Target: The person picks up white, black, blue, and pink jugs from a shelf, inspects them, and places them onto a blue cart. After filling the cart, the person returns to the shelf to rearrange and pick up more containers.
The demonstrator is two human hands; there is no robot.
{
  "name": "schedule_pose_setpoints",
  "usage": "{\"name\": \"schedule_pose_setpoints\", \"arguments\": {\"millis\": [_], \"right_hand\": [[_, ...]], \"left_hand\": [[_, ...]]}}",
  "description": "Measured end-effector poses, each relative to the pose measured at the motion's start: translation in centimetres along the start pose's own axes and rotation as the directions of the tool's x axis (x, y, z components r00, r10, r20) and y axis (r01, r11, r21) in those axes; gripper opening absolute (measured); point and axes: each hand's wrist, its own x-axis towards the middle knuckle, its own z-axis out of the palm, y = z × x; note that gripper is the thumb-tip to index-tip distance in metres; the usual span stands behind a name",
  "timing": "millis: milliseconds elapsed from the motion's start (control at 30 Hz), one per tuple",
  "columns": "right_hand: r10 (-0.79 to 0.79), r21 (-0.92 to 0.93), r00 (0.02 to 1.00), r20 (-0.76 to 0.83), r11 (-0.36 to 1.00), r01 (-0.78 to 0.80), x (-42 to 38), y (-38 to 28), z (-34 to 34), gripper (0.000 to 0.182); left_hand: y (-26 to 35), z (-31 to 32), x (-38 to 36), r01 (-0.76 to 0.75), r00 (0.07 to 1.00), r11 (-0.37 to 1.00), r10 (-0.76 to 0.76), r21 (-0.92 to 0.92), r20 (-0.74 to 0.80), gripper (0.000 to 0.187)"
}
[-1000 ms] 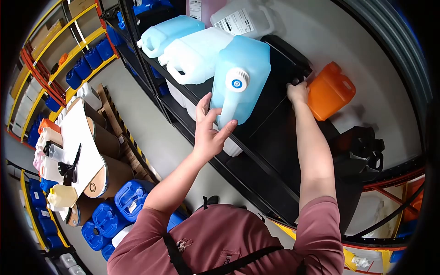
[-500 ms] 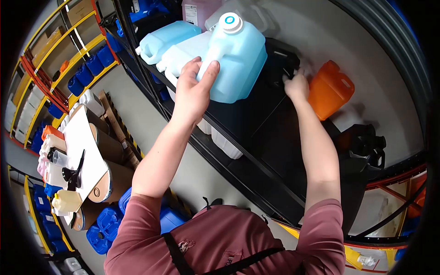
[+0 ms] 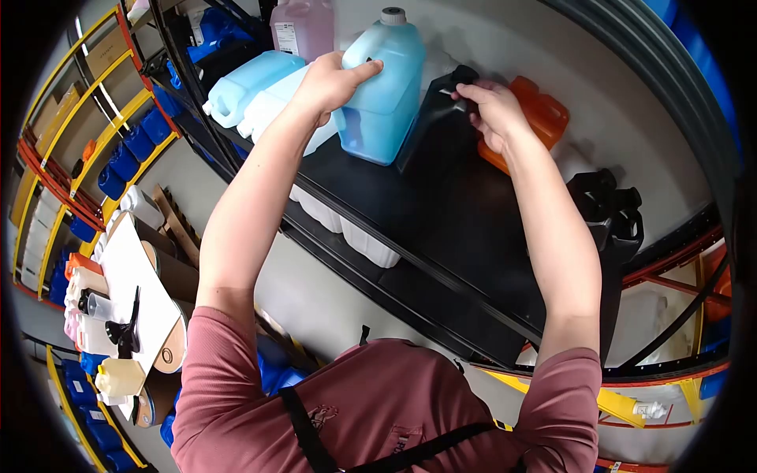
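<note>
On the black shelf, near its back, a blue jug is placed nearly upright, its pale cap on top; the person's left hand is closed around its handle, with the thumb lying over the front and the other fingers mostly hidden; whether the base of this jug touches the shelf, one cannot tell. Just to the right of it there is a black jug, tilted; the right hand is half curled at its upper end, the thumb reaching to the top; how firmly it grips, one cannot tell. Behind the right hand is an orange jug, partly covered by it; to the left of the blue jug lie a white jug and a second blue jug, side by side; a pink jug stands farther behind them.
</note>
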Motion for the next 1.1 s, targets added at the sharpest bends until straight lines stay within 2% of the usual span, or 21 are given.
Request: {"name": "schedule_pose_setpoints", "arguments": {"millis": [33,67,100,133,167,267,333,367,433,467,533,567,633,667,733,867,967,1000,1033,1100], "right_hand": [[-0.011,0.021,1.000,0.011,1.000,0.010,0.6,0.8,0.1,0.032],[-0.013,0.022,1.000,0.003,1.000,0.013,0.4,0.9,0.5,0.032],[-0.040,-0.053,0.998,-0.041,0.998,0.038,0.1,1.0,1.0,0.044],[-0.068,-0.128,0.994,-0.081,0.990,0.058,-0.1,1.1,1.1,0.056],[-0.085,-0.164,0.996,-0.018,0.983,0.081,0.0,1.2,1.1,0.074],[-0.111,-0.218,0.993,-0.036,0.971,0.101,0.0,1.1,1.0,0.072],[-0.126,-0.218,0.991,-0.042,0.969,0.114,-0.5,1.0,0.8,0.072],[-0.141,-0.217,0.989,-0.049,0.968,0.127,-0.8,1.0,0.5,0.073],[-0.159,-0.246,0.986,-0.044,0.959,0.143,-1.7,0.8,-0.5,0.073],[-0.177,-0.272,0.983,-0.043,0.949,0.159,-2.1,0.8,-1.4,0.073],[-0.200,-0.305,0.978,-0.056,0.937,0.174,-3.9,0.9,-2.8,0.072],[-0.221,-0.346,0.972,-0.086,0.921,0.179,-6.1,0.5,-2.8,0.070],[-0.254,-0.323,0.964,-0.080,0.921,0.216,-7.8,1.4,-4.7,0.067],[-0.256,-0.320,0.962,-0.092,0.923,0.215,-8.6,1.5,-5.3,0.066],[-0.271,-0.322,0.956,-0.113,0.920,0.223,-9.5,2.0,-6.8,0.065],[-0.326,-0.368,0.935,-0.136,0.893,0.258,-10.1,2.6,-8.5,0.064],[-0.428,-0.572,0.898,-0.099,0.763,0.301,-10.2,3.1,-9.3,0.065],[-0.548,-0.755,0.832,-0.081,0.579,0.308,-10.4,3.1,-9.2,0.065],[-0.538,-0.753,0.839,-0.084,0.586,0.300,-11.1,3.3,-8.7,0.065],[-0.766,-0.970,0.642,-0.037,0.182,0.162,-13.4,1.8,-5.9,0.062]], "left_hand": [[-1.1,1.0,1.2,-0.008,1.000,1.000,0.008,0.000,0.004,0.069],[-2.9,2.6,2.5,-0.174,0.978,0.985,0.171,-0.016,-0.121,0.070],[-2.8,3.3,2.5,-0.334,0.915,0.942,0.321,-0.013,-0.245,0.071],[-2.7,3.1,2.6,-0.287,0.953,0.951,0.271,-0.115,-0.134,0.072],[-3.0,3.5,3.2,-0.289,0.953,0.950,0.274,-0.116,-0.130,0.072],[-2.8,3.9,3.5,-0.296,0.937,0.955,0.285,-0.025,-0.203,0.069],[0.2,3.2,0.4,-0.211,0.977,0.968,0.203,-0.138,-0.070,0.063],[0.4,3.5,0.0,-0.210,0.977,0.968,0.201,-0.138,-0.075,0.063],[0.4,3.9,-0.5,-0.212,0.973,0.923,0.228,-0.322,0.013,0.057],[-1.0,4.7,0.9,-0.286,0.946,0.893,0.321,-0.348,0.046,0.055],[0.5,5.2,-1.2,-0.272,0.939,0.894,0.327,-0.356,0.104,0.054],[-1.3,6.9,0.4,-0.390,0.914,0.884,0.405,-0.258,0.005,0.055],[0.5,7.4,-2.1,-0.348,0.906,0.879,0.405,-0.326,0.123,0.044],[0.3,8.5,-1.9,-0.404,0.892,0.872,0.442,-0.275,0.091,0.045],[1.4,9.7,-3.5,-0.403,0.910,0.902,0.413,-0.156,0.036,0.061],[1.1,12.1,-3.8,-0.470,0.872,0.856,0.489,-0.213,0.039,0.071],[0.2,12.1,-4.1,-0.471,0.870,0.861,0.489,-0.192,0.059,0.076],[-0.4,12.1,-4.4,-0.502,0.853,0.830,0.521,-0.243,0.017,0.079],[-1.0,12.2,-4.7,-0.532,0.834,0.793,0.551,-0.298,-0.022,0.082],[-3.1,11.1,-6.1,-0.508,0.851,0.799,0.524,-0.321,-0.041,0.078]]}}
